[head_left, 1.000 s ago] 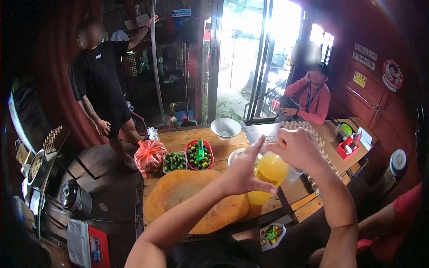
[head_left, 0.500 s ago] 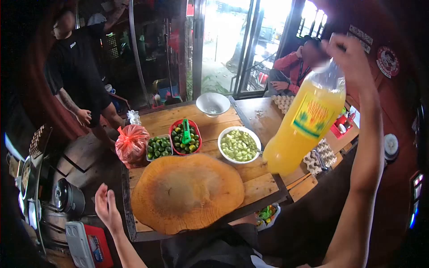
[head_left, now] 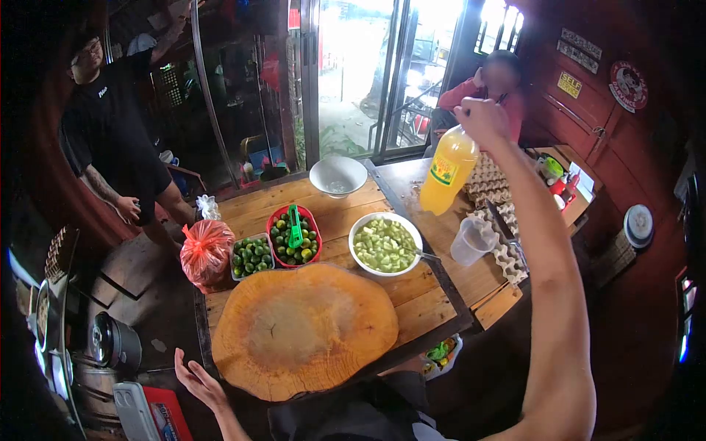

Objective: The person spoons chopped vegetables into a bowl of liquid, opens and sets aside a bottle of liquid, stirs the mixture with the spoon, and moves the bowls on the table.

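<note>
My right hand (head_left: 482, 123) grips the top of a large bottle of yellow drink (head_left: 447, 173) with a green-and-yellow label. The bottle tilts a little and hangs above the grey part of the table. Below it to the right stands a translucent plastic pitcher (head_left: 473, 241). My left hand (head_left: 200, 381) is empty, fingers apart, beside the front left edge of a round wooden chopping board (head_left: 309, 331). Behind the board is a white bowl of chopped pale-green pieces in liquid (head_left: 384, 244), with a spoon handle (head_left: 429, 256) sticking out.
A red basket (head_left: 296, 234) of small green citrus holds a green tool (head_left: 295, 226). Next to it are a clear tub of citrus (head_left: 252, 256) and a red plastic bag (head_left: 207, 253). An empty bowl (head_left: 338, 176) and egg trays (head_left: 494, 180) stand behind. Two people are beyond the table.
My right hand has carried the bottle away from me and to the left, over the table's far right part. The pitcher has come into view. My left hand has moved slightly down and right.
</note>
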`<state>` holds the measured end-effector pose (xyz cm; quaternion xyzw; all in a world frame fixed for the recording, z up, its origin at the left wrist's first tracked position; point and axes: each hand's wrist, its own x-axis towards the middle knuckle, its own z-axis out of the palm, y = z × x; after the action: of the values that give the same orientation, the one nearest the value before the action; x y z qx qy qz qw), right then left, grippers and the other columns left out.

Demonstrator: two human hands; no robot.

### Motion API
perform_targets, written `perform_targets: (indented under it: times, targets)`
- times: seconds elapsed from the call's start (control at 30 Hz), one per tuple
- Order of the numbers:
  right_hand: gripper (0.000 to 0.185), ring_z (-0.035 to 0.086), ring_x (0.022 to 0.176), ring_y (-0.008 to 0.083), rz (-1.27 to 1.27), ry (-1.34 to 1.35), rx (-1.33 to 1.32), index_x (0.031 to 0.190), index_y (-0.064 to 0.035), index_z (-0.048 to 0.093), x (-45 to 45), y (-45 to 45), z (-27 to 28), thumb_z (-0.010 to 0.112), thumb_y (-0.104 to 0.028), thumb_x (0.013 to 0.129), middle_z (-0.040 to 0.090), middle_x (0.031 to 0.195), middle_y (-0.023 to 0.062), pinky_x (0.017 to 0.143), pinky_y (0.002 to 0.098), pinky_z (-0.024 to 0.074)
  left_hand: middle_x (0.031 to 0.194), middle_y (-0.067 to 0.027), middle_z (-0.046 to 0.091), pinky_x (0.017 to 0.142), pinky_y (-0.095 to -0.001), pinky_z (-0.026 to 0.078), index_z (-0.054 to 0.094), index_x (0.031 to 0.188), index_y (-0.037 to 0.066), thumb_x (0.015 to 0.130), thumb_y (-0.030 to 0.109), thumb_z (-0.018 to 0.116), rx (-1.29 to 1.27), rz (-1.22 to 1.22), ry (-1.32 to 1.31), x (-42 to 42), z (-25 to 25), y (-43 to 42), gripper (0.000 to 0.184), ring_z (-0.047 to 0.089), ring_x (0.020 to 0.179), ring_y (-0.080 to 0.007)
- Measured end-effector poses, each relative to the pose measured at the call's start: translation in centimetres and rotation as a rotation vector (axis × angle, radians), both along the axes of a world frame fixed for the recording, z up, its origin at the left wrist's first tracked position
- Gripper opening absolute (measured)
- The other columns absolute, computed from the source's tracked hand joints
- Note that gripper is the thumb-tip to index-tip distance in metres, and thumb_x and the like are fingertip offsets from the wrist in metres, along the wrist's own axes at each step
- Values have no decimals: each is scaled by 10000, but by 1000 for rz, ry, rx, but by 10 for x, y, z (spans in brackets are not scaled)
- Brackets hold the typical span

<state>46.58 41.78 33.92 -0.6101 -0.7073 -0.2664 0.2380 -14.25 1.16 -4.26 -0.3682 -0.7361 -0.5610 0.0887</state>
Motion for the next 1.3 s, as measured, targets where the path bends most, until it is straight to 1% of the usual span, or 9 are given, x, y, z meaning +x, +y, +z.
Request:
perform_targets:
  times: [0.17, 0.43, 0.73, 0.87, 0.93, 1.0, 1.1, 1.2, 1.3]
  targets:
    - [360, 776, 915, 402, 14, 24, 10, 977, -107, 798, 8, 37, -44, 681, -446, 999, 791, 902, 175, 851, 541, 600, 1475, -231, 630, 1213, -513, 392, 570, 1494, -55, 1182, 342, 462, -118, -32, 348, 1, 7, -2, 517, 555, 1416, -401]
    - [433, 777, 915, 382, 39, 21, -45, 907, -91, 785, 14, 54, -43, 692, -506, 989, 788, 887, 166, 828, 517, 595, 1452, -238, 640, 1212, -535, 382, 576, 1476, -69, 1179, 357, 449, -130, -31, 334, 8, 12, 2, 534, 556, 1401, -419]
    - [586, 780, 1056, 396, -2, 77, -263, 1086, -71, 799, 16, 38, -33, 665, -633, 987, 811, 1057, 196, 955, 523, 588, 1445, -224, 646, 1200, -523, 398, 593, 1442, -70, 1170, 328, 466, -129, -12, 325, 8, 13, 2, 499, 570, 1378, -417]
    - [734, 648, 1301, 460, 71, 77, 117, 1437, -15, 624, 15, 14, -50, 681, -609, 1009, 705, 1338, 295, 1088, 522, 520, 1396, -215, 660, 1179, -530, 417, 624, 1388, -46, 1120, 266, 585, 99, -71, 206, 4, -7, 7, 413, 579, 1339, -429]
    - [657, 582, 1377, 462, 159, 248, 219, 1453, 19, 607, -14, -28, -49, 667, -501, 1057, 646, 1449, 271, 1171, 534, 450, 1384, -207, 664, 1177, -542, 414, 606, 1402, -27, 1108, 259, 603, 29, -21, 311, 11, 8, 2, 410, 578, 1329, -443]
    - [469, 604, 1316, 461, 255, 128, 361, 1387, -5, 653, -14, -67, -88, 705, -335, 1057, 681, 1360, 262, 1128, 545, 479, 1379, -204, 665, 1173, -561, 411, 583, 1422, -13, 1112, 274, 591, 20, 19, 362, 12, 10, 0, 422, 573, 1329, -460]
    - [357, 586, 1227, 436, 430, 711, 312, 1367, 18, 634, -47, -180, -155, 664, -179, 1071, 673, 1291, 222, 1087, 518, 449, 1372, -199, 669, 1173, -568, 408, 575, 1448, 14, 1114, 321, 588, -18, 35, 318, 18, 24, -3, 454, 572, 1330, -466]
    - [357, 567, 1236, 442, 309, 743, 297, 1333, 63, 597, -39, -228, -269, 618, -202, 1093, 602, 1318, 276, 1067, 525, 444, 1367, -201, 671, 1180, -560, 405, 592, 1445, 29, 1104, 366, 600, -24, 29, 257, 19, 22, -5, 479, 566, 1346, -454]
    - [382, 571, 1236, 443, 248, 727, 166, 1341, 47, 598, -53, -270, -312, 633, -225, 1074, 576, 1330, 278, 1073, 532, 454, 1361, -203, 674, 1188, -551, 399, 595, 1448, 36, 1106, 400, 586, -25, 7, 213, 22, 26, -6, 499, 567, 1348, -440]
